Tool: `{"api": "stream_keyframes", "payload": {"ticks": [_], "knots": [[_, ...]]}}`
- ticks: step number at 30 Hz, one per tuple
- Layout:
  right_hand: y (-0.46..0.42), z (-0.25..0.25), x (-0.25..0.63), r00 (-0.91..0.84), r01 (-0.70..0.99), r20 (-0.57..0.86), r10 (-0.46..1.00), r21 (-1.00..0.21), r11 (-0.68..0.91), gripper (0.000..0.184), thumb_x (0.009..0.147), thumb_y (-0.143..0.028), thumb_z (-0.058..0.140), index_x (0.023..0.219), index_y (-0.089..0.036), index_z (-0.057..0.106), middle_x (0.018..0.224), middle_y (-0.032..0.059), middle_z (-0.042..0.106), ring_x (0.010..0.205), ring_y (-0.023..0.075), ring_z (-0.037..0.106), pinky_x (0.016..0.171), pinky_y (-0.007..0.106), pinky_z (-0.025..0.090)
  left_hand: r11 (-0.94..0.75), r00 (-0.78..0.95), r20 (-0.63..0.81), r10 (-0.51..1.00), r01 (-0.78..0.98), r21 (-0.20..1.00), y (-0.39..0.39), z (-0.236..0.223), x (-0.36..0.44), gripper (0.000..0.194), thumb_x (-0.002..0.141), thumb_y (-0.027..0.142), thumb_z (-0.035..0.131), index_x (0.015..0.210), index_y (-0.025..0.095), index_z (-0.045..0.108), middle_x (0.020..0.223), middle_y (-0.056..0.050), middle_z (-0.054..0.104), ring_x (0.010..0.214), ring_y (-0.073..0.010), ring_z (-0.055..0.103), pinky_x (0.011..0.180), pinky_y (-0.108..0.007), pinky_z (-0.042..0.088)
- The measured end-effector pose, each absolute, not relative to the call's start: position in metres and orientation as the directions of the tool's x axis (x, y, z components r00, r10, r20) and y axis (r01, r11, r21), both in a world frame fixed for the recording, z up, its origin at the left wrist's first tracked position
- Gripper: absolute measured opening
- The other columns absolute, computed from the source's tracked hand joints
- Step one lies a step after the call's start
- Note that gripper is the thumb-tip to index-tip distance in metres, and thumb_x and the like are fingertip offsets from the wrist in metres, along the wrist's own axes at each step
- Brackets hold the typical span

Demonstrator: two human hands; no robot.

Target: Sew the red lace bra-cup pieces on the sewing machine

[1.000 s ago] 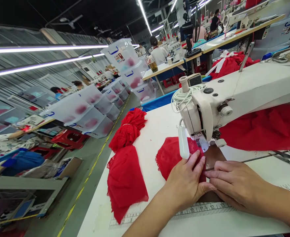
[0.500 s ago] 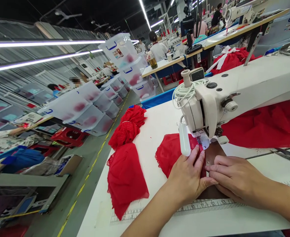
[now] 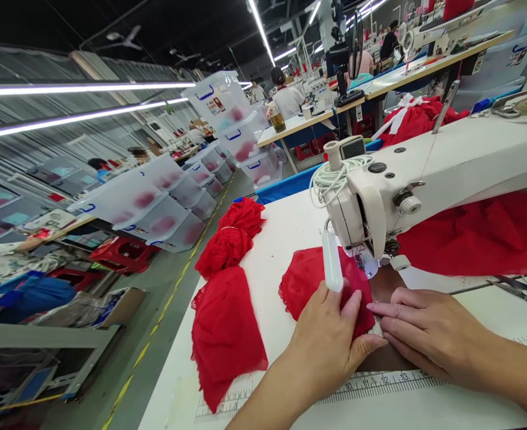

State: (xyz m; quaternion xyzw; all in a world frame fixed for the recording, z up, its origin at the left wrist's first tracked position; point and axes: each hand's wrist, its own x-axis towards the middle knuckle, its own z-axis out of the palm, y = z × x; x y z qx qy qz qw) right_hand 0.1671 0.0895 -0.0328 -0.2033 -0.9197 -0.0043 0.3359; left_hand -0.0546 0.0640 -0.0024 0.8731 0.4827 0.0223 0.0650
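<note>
The left hand (image 3: pixel 326 340) lies flat, fingers spread narrow, pressing the red lace piece (image 3: pixel 308 280) onto the bench (image 3: pixel 285 233) just at 6 o'clock of the sewing machine (image 3: pixel 425 173) head. The right hand (image 3: pixel 425 334) rests flat at 3 o'clock of the left, fingertips touching the lace edge, gripping nothing. At 9 o'clock lie 2 red fabric bundles (image 3: pixel 227 280). More red fabric (image 3: pixel 478 233) sits behind the machine arm.
</note>
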Motion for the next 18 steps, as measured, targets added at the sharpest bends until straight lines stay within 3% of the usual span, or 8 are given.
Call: {"api": "stream_keyframes", "payload": {"ticks": [4,9,12,15,18], "knots": [[0.086,-0.034,0.167,-0.699,0.377,0.604,0.382,-0.142,0.915,0.027,0.103,-0.013,0.043,0.088,-0.017,0.065,0.093,0.0057,0.073,0.073,0.0186,0.053,0.060,0.032,0.044,-0.525,0.530,-0.025,0.848,0.844,0.109,0.063,0.001,-0.048,0.037,0.105,0.045,0.042,0.106,0.017,0.065,0.097,-0.008,0.064,0.086,-0.0248,0.063,0.076,-0.041,0.058],[0.085,-0.040,0.167,-0.716,0.379,0.573,0.398,-0.158,0.912,0.030,0.103,-0.014,0.041,0.090,-0.018,0.067,0.090,0.0044,0.073,0.075,0.0196,0.054,0.065,0.034,0.044,-0.533,0.540,-0.009,0.842,0.833,0.150,0.065,-0.002,-0.045,0.030,0.107,0.034,0.039,0.093,0.018,0.061,0.086,-0.005,0.063,0.076,-0.0212,0.062,0.068,-0.036,0.057],[0.084,-0.043,0.166,-0.722,0.372,0.569,0.393,-0.159,0.914,0.029,0.102,-0.013,0.043,0.085,-0.018,0.066,0.089,0.0046,0.073,0.075,0.0200,0.054,0.065,0.034,0.043,-0.545,0.541,0.071,0.838,0.829,0.123,0.070,-0.009,-0.048,0.025,0.104,0.019,0.037,0.113,0.014,0.060,0.108,-0.012,0.065,0.084,-0.0221,0.065,0.072,-0.037,0.059],[0.084,-0.045,0.164,-0.727,0.362,0.564,0.392,-0.171,0.917,0.029,0.101,-0.012,0.044,0.081,-0.018,0.065,0.090,0.0048,0.073,0.075,0.0194,0.054,0.065,0.035,0.043,-0.597,0.599,0.026,0.801,0.793,0.117,0.077,-0.017,-0.052,0.049,0.093,0.004,0.043,0.142,0.009,0.045,0.136,-0.018,0.057,0.101,-0.0248,0.067,0.082,-0.039,0.062],[0.084,-0.044,0.164,-0.735,0.350,0.558,0.386,-0.175,0.920,0.030,0.100,-0.011,0.044,0.080,-0.019,0.065,0.091,0.0060,0.073,0.074,0.0189,0.054,0.064,0.035,0.043,-0.603,0.612,-0.050,0.790,0.788,0.126,0.080,-0.020,-0.055,0.058,0.091,-0.001,0.042,0.148,0.012,0.041,0.146,-0.017,0.053,0.118,-0.0262,0.063,0.092,-0.041,0.062]]}}
